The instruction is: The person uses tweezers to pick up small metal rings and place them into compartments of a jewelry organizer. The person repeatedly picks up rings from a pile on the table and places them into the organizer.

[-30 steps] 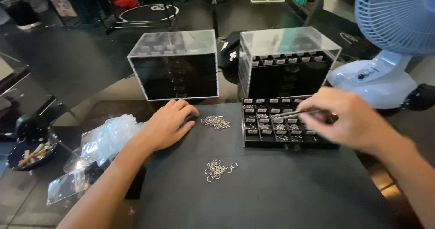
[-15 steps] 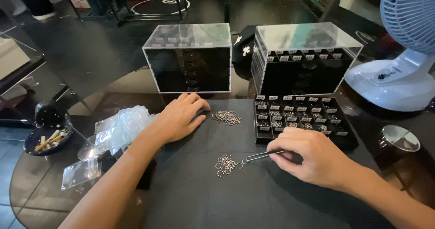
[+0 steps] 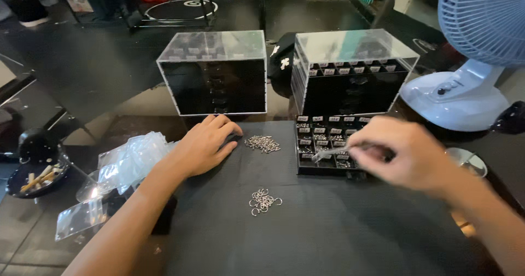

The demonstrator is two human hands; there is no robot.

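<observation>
— On the dark worktop (image 3: 339,232), where did each of the hands sit?

— Left hand (image 3: 205,145) lay flat, palm down, fingers loosely together, gripping nothing. It rested just beside the upper heap of small silver metal rings (image 3: 262,143), without quite touching it, as far as could be seen.

— And the other?

— Right hand (image 3: 402,156) was closed round thin silver tweezers (image 3: 333,153), blurred with motion. Their tips hung over the shallow black compartment tray (image 3: 328,144) with small labels on its cells.

— Anything caught in the tips?

— Too blurred to tell.

— What else lay nearby?

— A second, looser cluster of silver rings (image 3: 264,200) lay nearer the person, between both arms. Behind stood two clear acrylic drawer cabinets (image 3: 216,74) with black drawers. Small clear plastic bags (image 3: 123,164) were heaped at the left, and a pale blue desk fan (image 3: 465,52) stood at the right.
</observation>
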